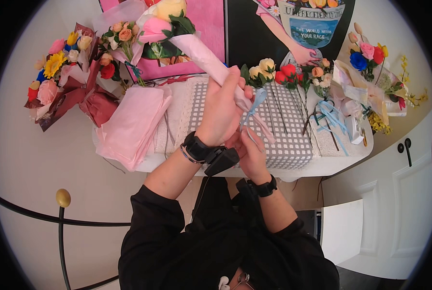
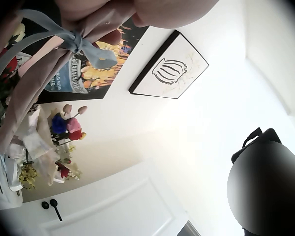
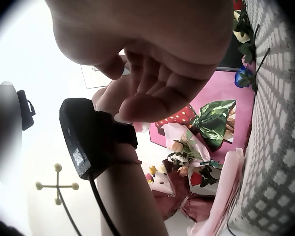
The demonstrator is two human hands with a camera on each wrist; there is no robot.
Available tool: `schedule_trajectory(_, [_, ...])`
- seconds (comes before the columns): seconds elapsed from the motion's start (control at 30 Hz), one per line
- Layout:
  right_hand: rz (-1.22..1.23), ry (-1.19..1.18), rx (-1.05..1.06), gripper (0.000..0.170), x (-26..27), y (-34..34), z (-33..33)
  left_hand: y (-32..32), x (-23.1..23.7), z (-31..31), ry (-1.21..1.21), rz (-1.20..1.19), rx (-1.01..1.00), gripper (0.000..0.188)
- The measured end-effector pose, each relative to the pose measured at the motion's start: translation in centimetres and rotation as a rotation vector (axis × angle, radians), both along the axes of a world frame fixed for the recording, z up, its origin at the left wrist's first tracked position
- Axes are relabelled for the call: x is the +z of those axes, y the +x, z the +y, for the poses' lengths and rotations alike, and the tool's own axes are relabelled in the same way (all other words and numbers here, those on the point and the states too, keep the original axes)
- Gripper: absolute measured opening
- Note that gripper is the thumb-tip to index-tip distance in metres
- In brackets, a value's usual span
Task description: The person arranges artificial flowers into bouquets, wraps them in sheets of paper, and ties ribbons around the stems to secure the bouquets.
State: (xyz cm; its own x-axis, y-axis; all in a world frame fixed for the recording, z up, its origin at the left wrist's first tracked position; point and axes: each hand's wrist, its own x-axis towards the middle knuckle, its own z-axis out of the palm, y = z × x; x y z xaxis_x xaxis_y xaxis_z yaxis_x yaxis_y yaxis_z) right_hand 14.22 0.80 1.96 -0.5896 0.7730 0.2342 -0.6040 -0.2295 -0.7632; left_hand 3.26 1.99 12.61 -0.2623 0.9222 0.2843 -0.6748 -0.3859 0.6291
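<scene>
Right-hand grip (image 3: 150,42) is curled, its hold unclear; left-hand grip (image 1: 224,110) curls round the pink wrapping (image 1: 201,55), and uneven tugging could loosen the blue ribbon (image 2: 77,42)

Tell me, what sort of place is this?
Likely a flower-wrapping corner, perhaps in a home: pink wrapping sheets on the table, a maroon-wrapped bouquet beside them, and a pink-wrapped bouquet with light-blue ribbon in the left hand.
</scene>
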Motion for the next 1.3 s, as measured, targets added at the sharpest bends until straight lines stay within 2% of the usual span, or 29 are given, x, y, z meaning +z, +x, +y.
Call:
schedule_trajectory(0.13, [-0.047, 0.011, -0.013, 0.029, -0.6, 0.0, 0.5, -0.1, 0.0, 0.0, 0.013, -0.005, -0.022, 0.016])
schedule_trajectory(0.2, [-0.224, 0.185, -0.127, 0.027, -1.3, 0.0, 0.6, 0.2, 0.1, -0.2, 0.013, -0.010, -0.019, 0.016])
schedule_trajectory(0.23, [-0.225, 0.185, -0.127, 0.027, -1.6, 0.1, 0.4, 0.3, 0.3, -0.3, 0.013, -0.016, -0.014, 0.016])
schedule_trajectory(0.3, [-0.708, 0.745, -0.277, 0.025, -2.2, 0.2, -0.3, -0.1, 0.8, -0.5, 0.056, 0.001, -0.002, 0.013])
schedule_trajectory(0.33, [-0.708, 0.746, -0.278, 0.025, -2.8, 0.7, -0.4, -0.3, 1.1, -0.6, 0.101, 0.018, 0.011, 0.013])
schedule_trajectory(0.4, [-1.076, 1.031, 0.126, 0.021, -3.8, 2.4, 0.1, -0.8, 1.7, -0.9, 0.095, 0.052, 0.044, 0.013])
schedule_trajectory(0.53, [-1.146, 1.026, 0.148, 0.022, -3.1, 4.7, 0.0, -0.6, 1.9, -1.6, 0.096, 0.125, 0.070, 0.012])
schedule_trajectory(0.63, [-1.187, 0.967, 0.107, 0.021, -2.8, 6.5, 1.1, -1.1, 1.9, -1.3, 0.080, 0.098, 0.102, 0.010])
schedule_trajectory(0.7, [-1.291, 0.897, 0.008, 0.020, -3.0, 8.5, 1.5, -1.8, 2.4, -1.5, 0.123, 0.118, 0.115, 0.009])
schedule_trajectory(0.77, [-1.289, 0.854, -0.026, 0.020, -3.8, 11.2, 1.8, -2.6, 2.8, -2.0, 0.157, 0.138, 0.131, 0.009])
schedule_trajectory(0.83, [-1.293, 0.800, -0.062, 0.020, -3.5, 13.6, 2.2, -3.3, 3.4, -2.6, 0.221, 0.263, 0.208, 0.010])
schedule_trajectory(0.9, [-1.074, 0.219, -0.133, 0.021, -1.8, 16.0, 1.8, -3.7, 3.6, -3.1, 0.219, 0.285, 0.238, 0.012])
schedule_trajectory(0.93, [-1.079, 0.207, -0.149, 0.021, -1.9, 17.1, 2.1, -3.9, 3.5, -3.3, 0.223, 0.292, 0.235, 0.013])
schedule_trajectory(1.0, [-0.459, 0.204, -0.300, 0.020, -1.9, 19.0, 3.1, -4.0, 3.1, -3.4, 0.222, 0.318, 0.227, 0.016])
schedule_trajectory(1.07, [-0.212, 0.292, -0.486, 0.020, 0.6, 18.8, 4.4, -3.8, 2.5, -3.6, 0.177, 0.355, 0.193, 0.016])
schedule_trajectory(1.2, [-0.153, 0.351, -0.870, 0.025, 5.6, 20.9, 11.5, -3.5, 0.6, -4.3, 0.049, 0.441, 0.187, 0.016])
schedule_trajectory(1.27, [-0.301, 0.462, -1.029, 0.026, 8.5, 22.1, 14.6, -3.7, -0.6, -4.9, -0.017, 0.480, 0.209, 0.020])
schedule_trajectory(1.3, [-0.301, 0.463, -1.039, 0.026, 9.5, 22.8, 16.0, -3.8, -1.1, -5.3, -0.012, 0.480, 0.200, 0.020])
